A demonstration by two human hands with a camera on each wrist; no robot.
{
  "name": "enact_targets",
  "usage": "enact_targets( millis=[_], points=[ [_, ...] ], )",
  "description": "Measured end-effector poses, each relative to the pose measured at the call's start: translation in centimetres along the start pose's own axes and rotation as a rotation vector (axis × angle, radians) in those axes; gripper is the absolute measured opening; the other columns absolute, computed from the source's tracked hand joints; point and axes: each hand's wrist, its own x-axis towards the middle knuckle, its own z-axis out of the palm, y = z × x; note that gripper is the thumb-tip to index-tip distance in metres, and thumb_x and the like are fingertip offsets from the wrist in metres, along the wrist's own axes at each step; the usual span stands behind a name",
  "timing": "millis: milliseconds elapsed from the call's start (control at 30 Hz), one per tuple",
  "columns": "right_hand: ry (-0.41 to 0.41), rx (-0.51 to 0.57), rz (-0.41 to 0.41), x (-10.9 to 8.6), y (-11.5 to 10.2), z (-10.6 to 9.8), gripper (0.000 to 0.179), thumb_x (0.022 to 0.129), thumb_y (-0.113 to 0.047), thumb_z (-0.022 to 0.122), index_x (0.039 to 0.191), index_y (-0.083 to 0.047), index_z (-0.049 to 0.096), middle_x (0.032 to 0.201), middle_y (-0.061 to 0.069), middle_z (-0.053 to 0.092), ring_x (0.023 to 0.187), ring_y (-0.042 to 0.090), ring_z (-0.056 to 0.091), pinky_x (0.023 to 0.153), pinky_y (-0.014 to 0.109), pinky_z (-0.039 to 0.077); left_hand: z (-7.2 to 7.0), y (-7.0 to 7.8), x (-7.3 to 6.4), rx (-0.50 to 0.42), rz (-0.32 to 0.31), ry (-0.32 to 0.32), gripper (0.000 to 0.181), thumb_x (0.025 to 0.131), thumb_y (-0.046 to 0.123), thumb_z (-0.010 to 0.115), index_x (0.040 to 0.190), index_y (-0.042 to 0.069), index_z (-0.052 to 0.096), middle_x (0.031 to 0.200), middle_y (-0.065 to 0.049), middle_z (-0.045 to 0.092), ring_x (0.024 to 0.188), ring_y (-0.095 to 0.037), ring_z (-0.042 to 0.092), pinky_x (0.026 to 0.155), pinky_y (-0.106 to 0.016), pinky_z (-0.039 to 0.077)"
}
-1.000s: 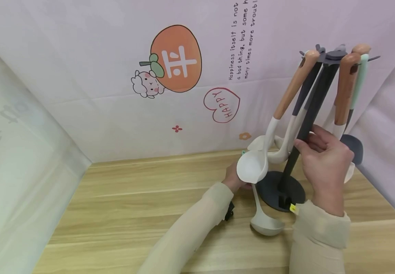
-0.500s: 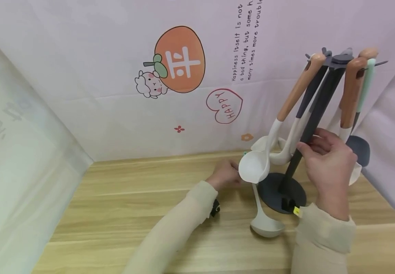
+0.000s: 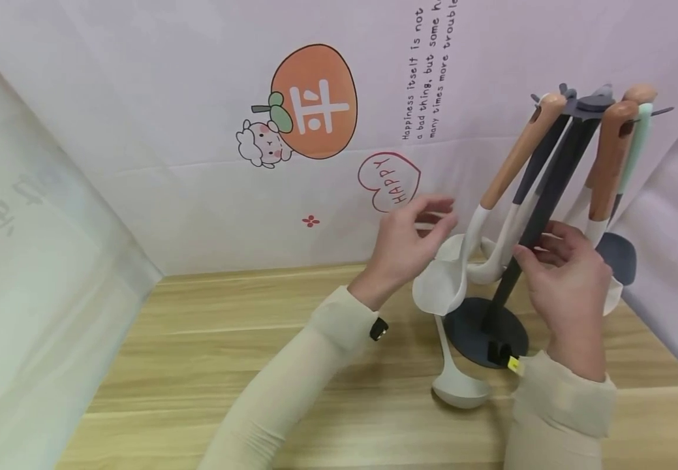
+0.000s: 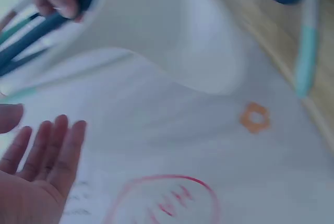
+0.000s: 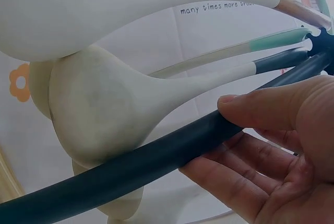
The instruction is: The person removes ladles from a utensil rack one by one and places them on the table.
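My right hand (image 3: 570,287) grips the black pole of a utensil rack (image 3: 541,209), thumb on one side and fingers on the other, as the right wrist view shows. Raised above the table is my left hand (image 3: 403,245), holding nothing, its fingers extended in the left wrist view. Close beside it hangs a white ladle (image 3: 440,287) with a wooden handle. A beige ladle (image 3: 461,390) lies on the table by the rack's base; its mint-tipped handle (image 4: 307,59) shows in the left wrist view. More pale ladles (image 5: 99,104) hang behind the pole.
On the rack's right side hang a wooden-handled utensil (image 3: 611,163), a mint-handled one (image 3: 635,147) and a dark utensil head (image 3: 616,258). The round black base (image 3: 462,333) stands on the wooden table (image 3: 198,365). A printed cloth (image 3: 198,215) rises behind.
My left hand has drawn back from behind the hanging ladle's bowl and risen, ending up in front of the cloth with its fingers loose. The right hand keeps its grip on the pole.
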Motion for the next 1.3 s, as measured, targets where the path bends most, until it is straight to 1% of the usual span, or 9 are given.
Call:
enact_targets(
  millis=[100, 200, 233, 400, 467, 633, 800, 1100, 1300],
  points=[
    [-0.002, -0.017, -0.007, 0.0, 0.1, 0.1, 0.056, 0.1, -0.029, 0.07, 0.153, -0.02, 0.055, 0.146, 0.009, 0.067, 0.095, -0.013, 0.058, 0.086, 0.003, 0.053, 0.5, 1.7, 0.6, -0.037, 0.072, -0.014, 0.035, 0.101, 0.013, 0.071, 0.135, 0.007, 0.068, 0.127, -0.009, 0.076, 0.11, -0.01, 0.075, 0.09, -0.012, 0.059],
    [0.006, -0.021, -0.033, 0.0, 0.2, 0.2, 0.056, 0.099, -0.029, 0.071, 0.152, -0.02, 0.056, 0.145, 0.009, 0.068, 0.095, -0.013, 0.059, 0.086, 0.003, 0.053, 1.0, 2.6, 0.9, -0.051, 0.095, -0.019, 0.038, 0.1, 0.013, 0.073, 0.137, 0.006, 0.067, 0.127, -0.009, 0.076, 0.11, -0.007, 0.074, 0.089, -0.011, 0.059],
    [0.006, -0.024, -0.043, 0.0, 0.1, 0.3, 0.055, 0.099, -0.029, 0.071, 0.152, -0.019, 0.056, 0.144, 0.01, 0.068, 0.095, -0.013, 0.059, 0.085, 0.003, 0.053, 1.1, 2.7, 1.0, -0.053, 0.099, -0.018, 0.038, 0.1, 0.012, 0.074, 0.136, 0.006, 0.067, 0.126, -0.01, 0.077, 0.11, -0.007, 0.075, 0.089, -0.012, 0.06],
    [0.007, -0.035, -0.055, -0.1, 0.0, 0.3, 0.055, 0.1, -0.029, 0.07, 0.152, -0.019, 0.056, 0.144, 0.009, 0.068, 0.11, 0.008, 0.071, 0.09, 0.007, 0.055, 1.4, 2.6, 1.1, -0.033, 0.103, -0.002, 0.04, 0.098, 0.012, 0.076, 0.136, 0.006, 0.067, 0.126, -0.01, 0.077, 0.106, -0.007, 0.076, 0.088, -0.01, 0.059],
    [0.008, -0.039, -0.047, -0.1, 0.0, 0.2, 0.055, 0.1, -0.029, 0.07, 0.152, -0.02, 0.056, 0.145, 0.009, 0.068, 0.111, 0.009, 0.071, 0.091, 0.008, 0.055, 1.5, 2.6, 1.3, -0.031, 0.105, -0.001, 0.04, 0.097, 0.011, 0.077, 0.136, 0.006, 0.068, 0.124, -0.01, 0.078, 0.104, -0.009, 0.077, 0.088, -0.01, 0.059],
    [0.014, -0.025, -0.053, 0.0, 0.0, 0.0, 0.055, 0.099, -0.029, 0.071, 0.151, -0.019, 0.056, 0.143, 0.009, 0.069, 0.093, -0.015, 0.057, 0.088, 0.005, 0.054, 1.5, 3.1, 1.6, -0.044, 0.085, -0.022, 0.042, 0.096, 0.01, 0.078, 0.136, 0.007, 0.068, 0.121, -0.011, 0.078, 0.096, -0.009, 0.077, 0.084, -0.011, 0.06],
    [0.049, -0.016, -0.065, 0.1, 0.0, 0.3, 0.054, 0.097, -0.028, 0.075, 0.148, -0.016, 0.06, 0.139, 0.012, 0.072, 0.088, -0.018, 0.055, 0.088, 0.005, 0.054, 1.6, 3.4, 1.5, -0.042, 0.079, -0.032, 0.04, 0.096, 0.009, 0.077, 0.136, 0.007, 0.068, 0.12, -0.011, 0.078, 0.094, -0.008, 0.077, 0.082, -0.011, 0.06],
    [0.146, 0.012, -0.111, -0.1, 0.2, 0.9, 0.047, 0.095, -0.024, 0.078, 0.141, -0.017, 0.069, 0.129, 0.012, 0.076, 0.082, -0.022, 0.054, 0.094, 0.011, 0.057, 1.5, 3.6, 1.1, -0.031, 0.119, -0.024, 0.04, 0.096, 0.008, 0.077, 0.135, 0.004, 0.068, 0.119, -0.012, 0.078, 0.096, -0.011, 0.077, 0.084, -0.009, 0.059],
    [0.2, 0.033, -0.153, -0.2, 0.7, 1.1, 0.042, 0.094, -0.02, 0.078, 0.136, -0.015, 0.072, 0.123, 0.016, 0.078, 0.078, -0.025, 0.053, 0.089, 0.005, 0.055, 1.0, 4.1, 0.5, -0.038, 0.126, 0.01, 0.039, 0.096, 0.009, 0.078, 0.133, 0.004, 0.07, 0.117, -0.011, 0.079, 0.095, -0.011, 0.077, 0.085, -0.01, 0.059]
  ],
)
